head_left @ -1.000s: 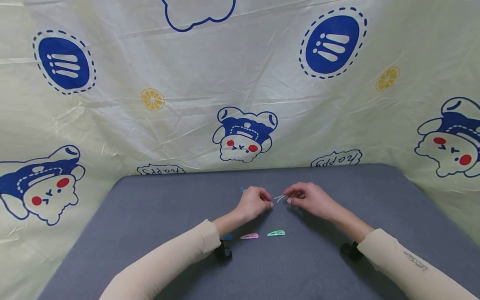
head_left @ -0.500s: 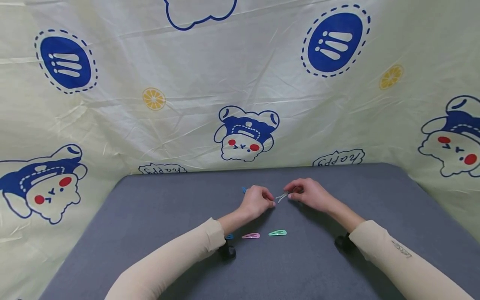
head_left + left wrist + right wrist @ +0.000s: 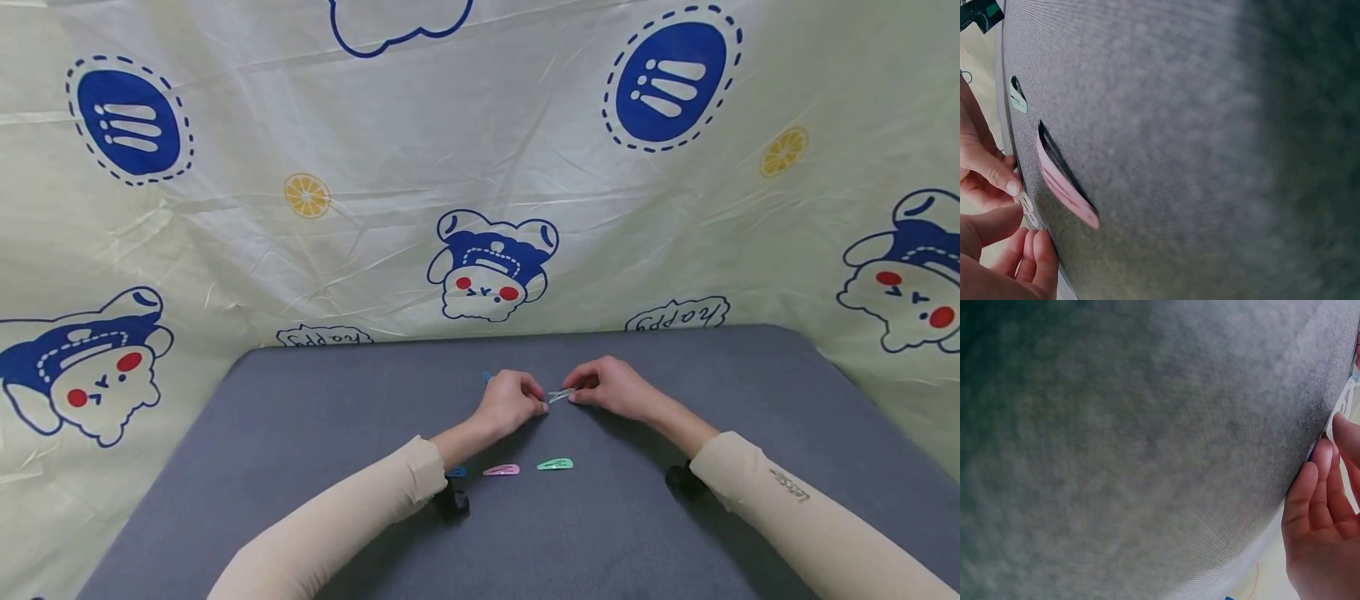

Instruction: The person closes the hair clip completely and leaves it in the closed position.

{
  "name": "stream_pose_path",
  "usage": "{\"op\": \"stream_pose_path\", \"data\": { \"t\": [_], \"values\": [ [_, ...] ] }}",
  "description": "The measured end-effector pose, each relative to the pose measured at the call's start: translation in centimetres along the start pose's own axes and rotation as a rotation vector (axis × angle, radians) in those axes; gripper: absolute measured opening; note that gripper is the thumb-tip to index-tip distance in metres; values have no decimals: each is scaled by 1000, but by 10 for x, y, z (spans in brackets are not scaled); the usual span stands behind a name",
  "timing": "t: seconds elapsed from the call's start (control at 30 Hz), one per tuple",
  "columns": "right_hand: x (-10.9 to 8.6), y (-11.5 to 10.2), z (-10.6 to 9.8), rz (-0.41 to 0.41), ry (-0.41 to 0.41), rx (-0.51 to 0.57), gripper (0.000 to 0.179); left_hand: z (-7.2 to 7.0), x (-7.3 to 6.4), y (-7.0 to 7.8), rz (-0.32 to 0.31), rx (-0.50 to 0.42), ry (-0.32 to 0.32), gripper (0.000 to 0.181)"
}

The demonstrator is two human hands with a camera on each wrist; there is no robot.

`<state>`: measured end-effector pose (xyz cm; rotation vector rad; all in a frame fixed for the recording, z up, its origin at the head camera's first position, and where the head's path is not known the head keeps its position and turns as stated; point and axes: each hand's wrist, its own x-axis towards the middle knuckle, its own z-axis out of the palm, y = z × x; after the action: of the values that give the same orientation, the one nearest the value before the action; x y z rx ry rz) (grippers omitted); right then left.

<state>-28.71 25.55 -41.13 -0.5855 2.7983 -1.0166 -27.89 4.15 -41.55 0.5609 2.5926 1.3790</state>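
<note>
A pale snap hair clip point(image 3: 559, 395) is held above the table, stretched between both hands with its two layers apart. My left hand point(image 3: 504, 407) pinches its left end between thumb and fingers. At the other end, my right hand point(image 3: 617, 390) grips it with thumb and forefinger. In the left wrist view the slotted pale clip point(image 3: 1027, 207) shows between the two thumbs; the right wrist view catches only part of it beside the right thumb point(image 3: 1346, 434). Nearer on the table lie a pink hair clip point(image 3: 502, 470) and a green hair clip point(image 3: 555, 464).
A blue hair clip point(image 3: 457, 472) is partly covered by the left wrist. Behind the left hand a small blue piece point(image 3: 486, 377) peeks out, mostly hidden. The grey tabletop point(image 3: 360, 400) ends at a printed curtain point(image 3: 375, 250) at the back.
My right hand has shifted slightly left, toward the left hand. The gap between the pale clip's two layers looks narrower. The left hand and the clips on the table stay put.
</note>
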Motion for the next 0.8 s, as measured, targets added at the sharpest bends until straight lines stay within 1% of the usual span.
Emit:
{"op": "stream_pose_path", "data": {
  "t": [0.13, 0.27, 0.43, 0.6, 0.8],
  "values": [
    [-2, -2, 0, -2, 7, -26, 9, -2, 0, -3, 17, 12, -12, 8],
    [-5, -2, 0, -18, 30, -48, 7, -5, -1, -5, 38, -6, -54, 9],
    [-11, -3, 0, -21, 48, -20, 7, -11, -4, -8, 50, -44, -108, 10],
    [-14, -5, 1, -2, 74, 0, 7, -15, -6, -9, 54, -47, -117, 12],
    [-17, -13, 6, -5, 105, -6, 5, -22, -10, -12, 45, -42, -124, 17]
  ]
}}
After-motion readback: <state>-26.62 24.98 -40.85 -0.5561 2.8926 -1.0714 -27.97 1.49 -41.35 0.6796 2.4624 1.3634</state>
